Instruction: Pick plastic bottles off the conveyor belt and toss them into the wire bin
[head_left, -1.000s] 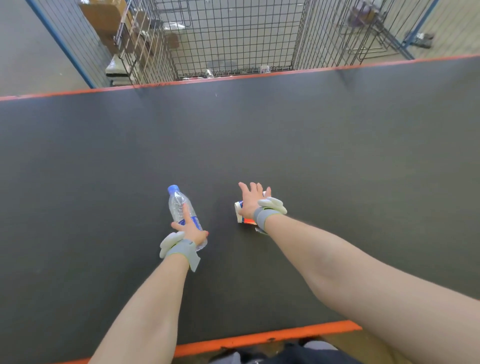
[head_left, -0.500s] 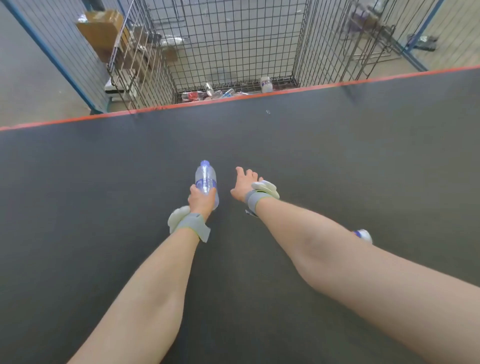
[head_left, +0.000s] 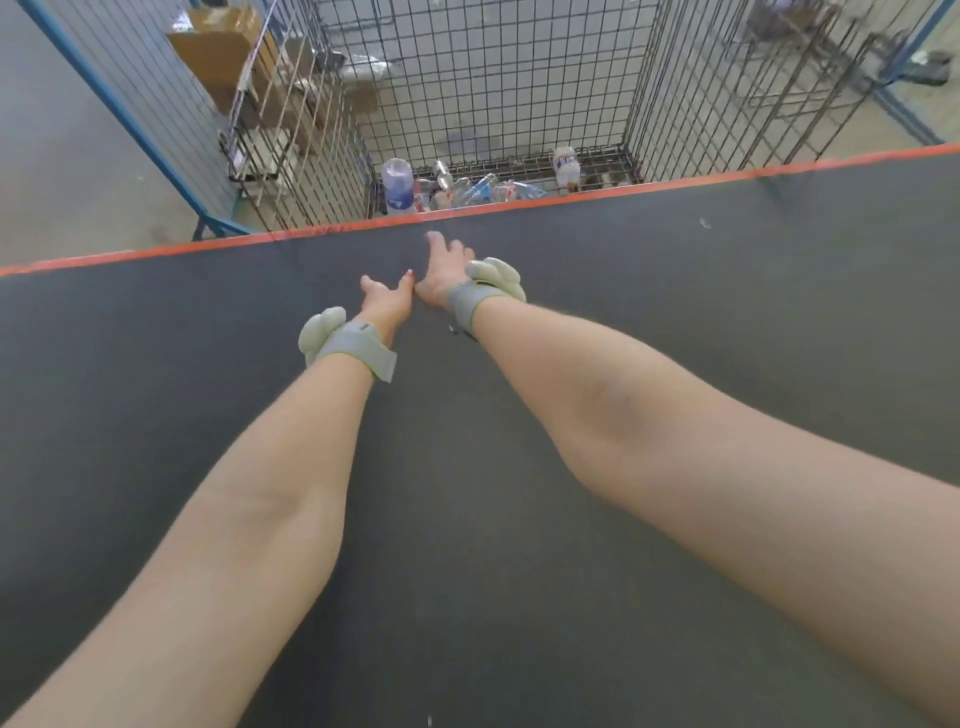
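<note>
Both arms stretched forward over belt (head_left: 156, 415), a grey band on each wrist | left hand (head_left: 385, 300) fingers loosely extended, holding nothing | right hand (head_left: 441, 265) just beside it, reaching further, fingers straight, empty | bottle (head_left: 397, 187) inside bin (head_left: 493, 78), near-left corner, beyond belt's orange edge | other bottles (head_left: 483, 189) on bin floor

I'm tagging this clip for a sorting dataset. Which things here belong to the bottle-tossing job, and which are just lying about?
Part of the job:
- conveyor belt
- wire bin
- bottles in the bin
- left hand and right hand, both empty

Lying about:
- cardboard boxes
- blue-framed mesh fence
- white scrap on the belt
</note>
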